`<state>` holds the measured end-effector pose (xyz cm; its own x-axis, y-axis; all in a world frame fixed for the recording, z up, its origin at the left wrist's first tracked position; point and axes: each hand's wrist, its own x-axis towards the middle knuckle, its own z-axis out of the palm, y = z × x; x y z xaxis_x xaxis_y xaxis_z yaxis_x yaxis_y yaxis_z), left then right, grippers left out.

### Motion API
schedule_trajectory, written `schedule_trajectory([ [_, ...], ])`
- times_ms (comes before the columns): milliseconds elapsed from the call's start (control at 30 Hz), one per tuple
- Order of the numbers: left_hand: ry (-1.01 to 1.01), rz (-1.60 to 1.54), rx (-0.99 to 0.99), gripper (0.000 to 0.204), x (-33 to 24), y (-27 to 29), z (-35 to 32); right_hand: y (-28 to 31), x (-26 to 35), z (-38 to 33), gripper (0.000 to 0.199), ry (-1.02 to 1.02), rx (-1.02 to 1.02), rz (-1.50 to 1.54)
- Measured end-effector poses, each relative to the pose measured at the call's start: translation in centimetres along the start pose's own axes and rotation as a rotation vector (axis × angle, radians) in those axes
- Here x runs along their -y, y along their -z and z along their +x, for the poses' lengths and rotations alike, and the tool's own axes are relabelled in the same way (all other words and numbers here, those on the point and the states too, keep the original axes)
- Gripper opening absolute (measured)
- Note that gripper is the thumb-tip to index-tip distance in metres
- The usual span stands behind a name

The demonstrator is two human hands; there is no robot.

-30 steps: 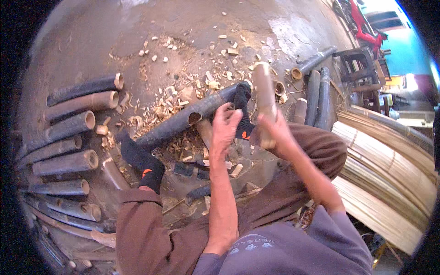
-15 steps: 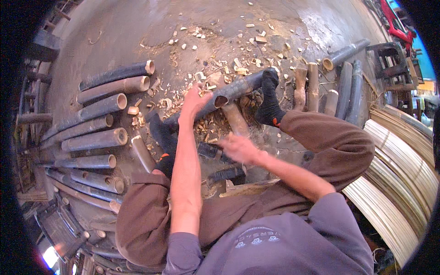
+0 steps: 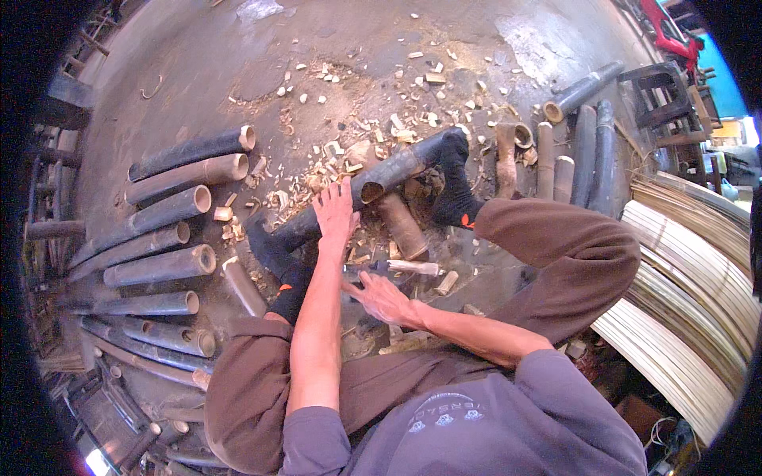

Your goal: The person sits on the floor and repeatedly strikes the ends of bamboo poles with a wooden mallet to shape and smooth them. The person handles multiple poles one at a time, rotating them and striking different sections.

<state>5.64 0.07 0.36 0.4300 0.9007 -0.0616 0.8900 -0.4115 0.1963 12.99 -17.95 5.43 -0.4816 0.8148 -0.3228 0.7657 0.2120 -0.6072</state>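
Note:
A dark bamboo tube (image 3: 401, 168) lies slantwise between my two feet, with a round hole cut in its upper side. My left hand (image 3: 336, 209) rests on it left of the hole, fingers spread over the surface. Black-socked feet, the left foot (image 3: 274, 250) and the right foot (image 3: 454, 176), press at its two ends. A thicker brown bamboo piece (image 3: 403, 226) sits under the tube. Nearer to me, my right hand (image 3: 385, 300) hovers low with fingers pointing left, smeared by motion. Whether it holds anything is unclear. Beyond it lies a pale split chip (image 3: 414, 268).
Several bamboo tubes (image 3: 159, 266) are lined up on the left, and more tubes (image 3: 583, 151) lie at the right. Wood chips (image 3: 349, 147) litter the floor around the tube. Bundled pale strips (image 3: 675, 317) stand on the right, near a dark stool (image 3: 655, 91).
My right hand has moved left and nearer to me. My left hand now lies more fully on the tube. A pale chip now shows below the brown support piece.

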Motion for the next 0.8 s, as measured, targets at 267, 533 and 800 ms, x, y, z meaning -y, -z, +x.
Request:
schedule_trajectory([
  [267,0.060,-0.036,-0.004,0.081,0.6,-0.1,0.1,15.2,-0.3,-8.7,0.058,-0.421,-0.716,0.413],
  [533,-0.054,-0.322,0.141,0.063,1.8,1.3,2.7,14.3,-1.0,-11.1,0.042,-0.450,-0.612,1.863],
  [800,-0.054,-0.403,0.223,0.061,3.3,0.8,2.4,12.9,-0.4,-2.6,0.037,-0.620,-0.532,1.690],
])
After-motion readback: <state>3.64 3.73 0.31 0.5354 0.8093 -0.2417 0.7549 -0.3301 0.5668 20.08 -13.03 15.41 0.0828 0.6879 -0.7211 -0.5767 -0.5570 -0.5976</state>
